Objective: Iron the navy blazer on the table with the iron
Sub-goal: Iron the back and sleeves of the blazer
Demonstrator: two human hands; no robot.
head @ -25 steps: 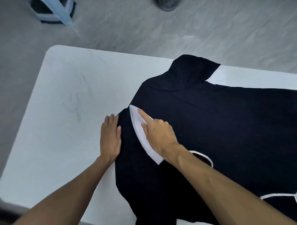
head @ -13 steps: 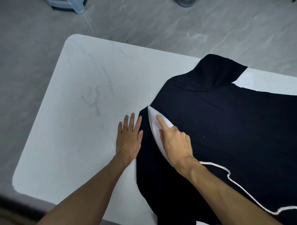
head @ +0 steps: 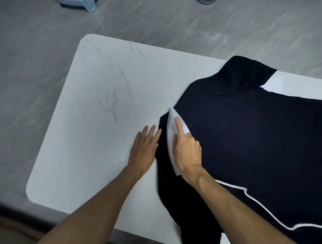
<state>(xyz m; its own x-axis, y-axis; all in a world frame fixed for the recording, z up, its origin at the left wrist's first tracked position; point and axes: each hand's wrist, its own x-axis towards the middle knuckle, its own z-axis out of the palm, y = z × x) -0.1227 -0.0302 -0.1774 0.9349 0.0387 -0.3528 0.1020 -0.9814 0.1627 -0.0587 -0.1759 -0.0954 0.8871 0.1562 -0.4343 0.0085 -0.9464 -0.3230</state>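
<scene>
The navy blazer (head: 252,139) lies spread flat over the right half of the white table (head: 97,122). A white iron (head: 171,132) sits near the blazer's left edge, tip pointing away from me. My right hand (head: 187,149) grips its handle, index finger stretched along the top. My left hand (head: 144,148) lies flat with straight fingers on the table, its fingertips touching the blazer's left edge beside the iron. The iron's white cord (head: 257,205) trails back over the cloth to the right.
The table's left half is bare marble-patterned surface, with rounded corners and the near edge close to me. Grey floor lies beyond. A pale blue stool leg (head: 87,5) and a dark round object (head: 206,1) stand on the floor at the top.
The camera view has shifted, so everything sits further right in the frame. The iron stays near the blazer's left edge; my left hand's fingers have spread slightly on the table.
</scene>
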